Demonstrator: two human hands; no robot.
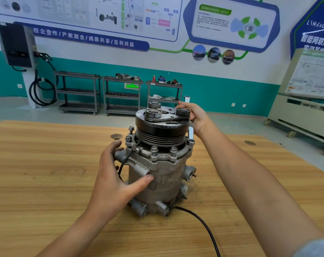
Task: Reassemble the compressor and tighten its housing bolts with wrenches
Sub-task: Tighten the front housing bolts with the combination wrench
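A grey metal compressor (168, 175) stands upright on the wooden table (46, 164), its black pulley and clutch plate (163, 125) on top. Several housing bolts (154, 149) ring the flange below the pulley; one bolt (131, 129) at the left stands higher than the others. My left hand (116, 175) rests against the housing's left side, thumb across the front and fingers round a port. My right hand (194, 115) grips a chrome wrench (190, 133) beside the pulley's right edge. The wrench's ring end sits on a bolt at the flange's right.
A black cable (204, 223) trails from the compressor's base toward the table's front right. A small round metal disc (116, 136) lies on the table behind the compressor. Three grey shelf carts (79, 93) stand by the far wall, a wheeled cabinet (302, 112) at right.
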